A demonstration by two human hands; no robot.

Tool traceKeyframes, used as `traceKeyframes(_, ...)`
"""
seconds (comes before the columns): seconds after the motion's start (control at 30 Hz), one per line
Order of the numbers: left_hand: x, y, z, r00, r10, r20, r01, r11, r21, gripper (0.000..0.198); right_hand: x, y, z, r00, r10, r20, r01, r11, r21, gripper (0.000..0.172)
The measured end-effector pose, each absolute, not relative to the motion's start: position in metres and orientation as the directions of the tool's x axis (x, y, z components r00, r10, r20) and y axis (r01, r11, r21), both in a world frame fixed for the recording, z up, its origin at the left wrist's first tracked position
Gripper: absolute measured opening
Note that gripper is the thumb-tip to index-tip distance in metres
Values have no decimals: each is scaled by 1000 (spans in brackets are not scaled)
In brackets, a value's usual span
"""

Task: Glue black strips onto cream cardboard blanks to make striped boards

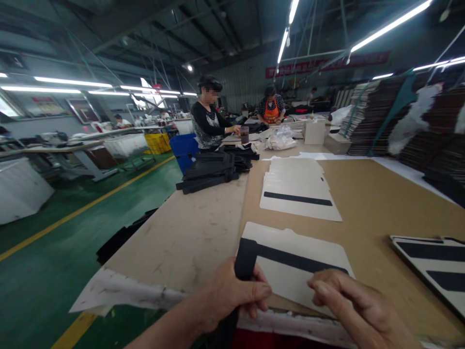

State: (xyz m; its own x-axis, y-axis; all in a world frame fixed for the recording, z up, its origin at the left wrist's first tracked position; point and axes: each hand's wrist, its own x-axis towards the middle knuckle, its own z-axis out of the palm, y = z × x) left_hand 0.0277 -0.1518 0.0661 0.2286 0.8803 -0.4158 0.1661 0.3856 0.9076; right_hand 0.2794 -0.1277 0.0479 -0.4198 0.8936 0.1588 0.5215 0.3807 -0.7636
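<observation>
Brown worktable (189, 232) stretched away beyond both hands. Left hand (232, 295) pinched the end of a black strip (247, 259) on the pale card (301, 286) just ahead. Right hand (348, 300), fingers loosely curled, pressed the card's near edge. Strip-laying seemed in hand; smoothing it would call for straight, even tension.

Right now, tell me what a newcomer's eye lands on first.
The left hand grips a black strip at the left edge of the near cream card; the right hand rests on it. Beyond, a stack of cream cards lies mid-table, black pieces piled to its left.
</observation>
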Motion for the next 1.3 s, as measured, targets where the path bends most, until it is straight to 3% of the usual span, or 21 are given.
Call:
traceKeyframes(0.13, 48, -145, 50, 251, 894, -370, 17, 378, 925, 32, 235, -130, 60, -398, 907, 136, 369, 294, -882, 36)
traceKeyframes(0.3, 60, -147, 51, 269, 924, -271, 68, 262, 963, 19, 224, -130, 48, -468, 880, 85, 325, 261, -909, 51)
traceKeyframes(0.53, 68, -146, 49, 132, 940, -315, 124, 300, 946, 16, 229, -131, 30, -401, 859, 317, 351, 464, -813, 46)
traceKeyframes(0.63, 71, -145, 46, 122, 929, -349, 92, 340, 936, 18, 226, -135, 32, -328, 872, 363, 262, 453, -852, 26)
traceKeyframes(0.7, 73, -145, 46, 152, 918, -366, 57, 362, 931, 22, 222, -138, 38, -304, 910, 283, 121, 332, -935, 15)
traceKeyframes(0.77, 73, -148, 46, 188, 908, -373, 27, 375, 927, 29, 220, -141, 43, -366, 923, 119, -66, 102, -993, 24)
traceKeyframes(0.83, 71, -152, 47, 218, 903, -371, 4, 379, 925, 37, 222, -139, 46, -448, 893, -40, -214, -150, -965, 25)
traceKeyframes(0.9, 67, -158, 47, 257, 899, -355, 4, 366, 930, 45, 229, -134, 46, -413, 903, -119, -315, -264, -912, 23)
traceKeyframes(1.03, 62, -168, 44, 278, 902, -332, 17, 341, 940, 56, 234, -127, 45, -164, 973, -165, -437, -222, -872, 26)
traceKeyframes(1.2, 60, -170, 49, 266, 911, -314, 81, 303, 949, 53, 223, -138, 53, -396, 893, -213, -365, -366, -856, 31)
traceKeyframes(1.3, 46, -174, 70, 353, 889, -291, 192, 235, 953, 35, 243, -125, 69, -270, 954, -129, -344, -221, -912, 25)
